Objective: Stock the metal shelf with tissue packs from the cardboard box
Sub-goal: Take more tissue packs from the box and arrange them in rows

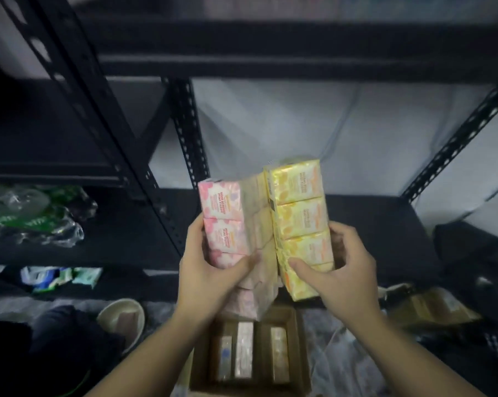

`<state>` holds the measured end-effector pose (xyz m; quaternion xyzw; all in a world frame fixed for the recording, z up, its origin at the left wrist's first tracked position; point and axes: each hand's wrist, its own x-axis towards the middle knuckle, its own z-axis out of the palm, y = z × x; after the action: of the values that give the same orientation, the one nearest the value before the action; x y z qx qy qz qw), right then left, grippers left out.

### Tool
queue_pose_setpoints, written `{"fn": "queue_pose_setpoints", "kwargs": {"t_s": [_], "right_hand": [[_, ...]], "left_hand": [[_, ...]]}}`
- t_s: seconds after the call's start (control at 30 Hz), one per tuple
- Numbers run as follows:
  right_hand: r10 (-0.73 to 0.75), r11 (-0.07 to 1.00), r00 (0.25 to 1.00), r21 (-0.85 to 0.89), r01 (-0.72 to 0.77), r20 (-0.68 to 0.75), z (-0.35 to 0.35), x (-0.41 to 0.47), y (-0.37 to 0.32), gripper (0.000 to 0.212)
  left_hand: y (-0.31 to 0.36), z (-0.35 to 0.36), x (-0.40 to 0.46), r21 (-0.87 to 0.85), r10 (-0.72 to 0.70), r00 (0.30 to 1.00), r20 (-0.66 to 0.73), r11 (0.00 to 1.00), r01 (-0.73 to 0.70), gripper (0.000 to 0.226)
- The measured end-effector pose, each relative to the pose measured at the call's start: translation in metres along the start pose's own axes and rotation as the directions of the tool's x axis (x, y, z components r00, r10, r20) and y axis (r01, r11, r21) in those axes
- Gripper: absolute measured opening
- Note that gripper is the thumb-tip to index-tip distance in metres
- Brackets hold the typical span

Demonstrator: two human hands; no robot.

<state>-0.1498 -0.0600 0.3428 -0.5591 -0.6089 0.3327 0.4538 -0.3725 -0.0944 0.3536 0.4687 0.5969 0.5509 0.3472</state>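
Hands: left grip (213, 270) clasps pink pack (223, 224), right grip (339, 270) yellow pack (299, 222).

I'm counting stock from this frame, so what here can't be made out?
- Head view: how many packs remain in the cardboard box; the arms and held packs cover part of it.
- Print on the pink tissue pack and yellow tissue pack: blurred.
- Lower ends of both packs: hidden by the left hand and right hand.
- Items on the left shelf: dim, cut off by the edge.

Pink tissue pack (223, 224) and yellow tissue pack (300, 222) upright, side by side; cardboard box (299, 353) open below
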Motion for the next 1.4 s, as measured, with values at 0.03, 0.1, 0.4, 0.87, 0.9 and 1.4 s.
{"fn": "queue_pose_setpoints", "kwargs": {"t_s": [0.03, 0.1, 0.4, 0.87, 0.9, 1.4], "right_hand": [[-0.037, 0.999, 0.999, 0.012, 0.037, -0.008, -0.007, 0.007, -0.010, 0.072], [-0.108, 0.994, 0.994, 0.027, 0.108, -0.024, -0.022, 0.021, -0.030, 0.069], [-0.333, 0.930, 0.936, 0.125, 0.346, -0.118, -0.086, 0.071, -0.110, 0.066], [-0.666, 0.740, 0.714, -0.316, 0.594, -0.216, -0.212, 0.164, -0.223, 0.075], [-0.667, 0.734, 0.719, -0.339, 0.588, -0.197, -0.218, 0.170, -0.226, 0.074], [-0.606, 0.595, 0.792, -0.617, 0.514, 0.076, -0.249, 0.215, -0.206, 0.071]], "left_hand": [[0.014, 0.002, 0.004, -0.004, 0.040, 0.999, -0.011, 0.999, -0.040, 0.091], [0.042, 0.007, 0.011, -0.008, 0.110, 0.993, -0.035, 0.994, -0.110, 0.091], [0.166, 0.015, 0.042, 0.012, 0.388, 0.920, -0.049, 0.922, -0.388, 0.089], [0.339, -0.030, 0.128, 0.485, 0.670, 0.732, 0.124, 0.602, -0.634, 0.086], [0.344, -0.031, 0.137, 0.527, 0.671, 0.726, 0.147, 0.568, -0.632, 0.083], [0.294, -0.033, 0.230, 0.748, 0.466, 0.702, 0.538, 0.120, -0.653, 0.089]]}}
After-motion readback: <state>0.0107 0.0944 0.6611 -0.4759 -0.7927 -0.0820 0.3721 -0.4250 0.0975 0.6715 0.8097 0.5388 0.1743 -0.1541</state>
